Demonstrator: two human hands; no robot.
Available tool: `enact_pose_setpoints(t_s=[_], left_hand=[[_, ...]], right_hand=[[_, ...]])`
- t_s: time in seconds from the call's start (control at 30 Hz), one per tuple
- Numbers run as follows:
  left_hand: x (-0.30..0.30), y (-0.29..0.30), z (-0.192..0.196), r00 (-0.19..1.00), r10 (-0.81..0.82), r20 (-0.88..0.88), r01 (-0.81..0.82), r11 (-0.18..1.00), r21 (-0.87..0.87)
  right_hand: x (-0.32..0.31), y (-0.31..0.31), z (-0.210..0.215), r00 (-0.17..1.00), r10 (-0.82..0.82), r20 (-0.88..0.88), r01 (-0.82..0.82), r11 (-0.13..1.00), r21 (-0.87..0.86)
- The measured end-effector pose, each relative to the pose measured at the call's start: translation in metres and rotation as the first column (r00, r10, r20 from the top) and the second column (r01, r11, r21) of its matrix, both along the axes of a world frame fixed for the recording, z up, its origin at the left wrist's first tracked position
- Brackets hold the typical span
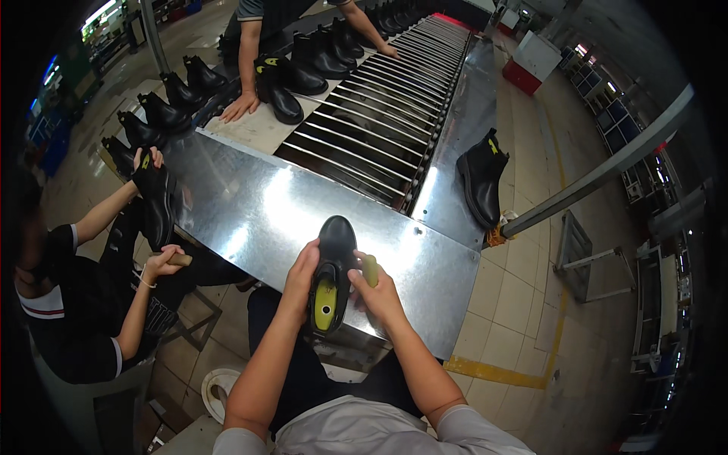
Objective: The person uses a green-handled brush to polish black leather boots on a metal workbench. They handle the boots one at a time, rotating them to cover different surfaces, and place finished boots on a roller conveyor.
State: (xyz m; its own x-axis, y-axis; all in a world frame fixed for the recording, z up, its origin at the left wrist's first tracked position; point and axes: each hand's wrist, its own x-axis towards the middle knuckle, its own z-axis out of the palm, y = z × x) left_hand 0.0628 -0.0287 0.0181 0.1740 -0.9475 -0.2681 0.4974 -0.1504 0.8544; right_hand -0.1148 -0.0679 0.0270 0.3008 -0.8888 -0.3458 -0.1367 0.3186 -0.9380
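Note:
A black ankle boot (pixel 337 238) with a yellow-green insole lies before me at the table's near edge, toe pointing away. My left hand (pixel 302 274) is closed on the boot's left side. Between the thumb and fingers of my right hand (pixel 384 297) is a small yellowish-green block (pixel 369 270), held upright beside the boot's right side. The fingertips of that hand are close against the upper. Whether the block touches the leather I cannot tell.
A shiny metal table (pixel 280 205) leads to a roller conveyor (pixel 379 114). One black boot (pixel 483 178) stands on the right edge; several line the left side. A seated co-worker at left holds another boot (pixel 155 199). A second person's hand (pixel 241 107) rests across the table. A metal post (pixel 599 163) slants at right.

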Motion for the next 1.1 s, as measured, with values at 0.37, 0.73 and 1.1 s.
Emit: enact_pose_setpoints(t_s=[0.37, 0.73, 1.1], left_hand=[[-0.032, 0.095, -0.022, 0.605, 0.105, 0.789, 0.056, 0.983, -0.174], [-0.001, 0.117, -0.034, 0.899, 0.31, 0.309, -0.279, 0.95, -0.139], [0.021, 0.196, -0.068, 0.945, 0.302, 0.126, -0.306, 0.952, 0.011]], right_hand=[[0.0, 0.006, -0.019, 1.0, -0.015, 0.001, 0.015, 0.997, -0.073], [-0.031, -0.005, -0.044, 0.897, -0.02, 0.441, 0.012, 1.0, 0.022], [-0.027, -0.003, -0.051, 0.909, 0.013, 0.417, -0.009, 1.0, -0.011]])
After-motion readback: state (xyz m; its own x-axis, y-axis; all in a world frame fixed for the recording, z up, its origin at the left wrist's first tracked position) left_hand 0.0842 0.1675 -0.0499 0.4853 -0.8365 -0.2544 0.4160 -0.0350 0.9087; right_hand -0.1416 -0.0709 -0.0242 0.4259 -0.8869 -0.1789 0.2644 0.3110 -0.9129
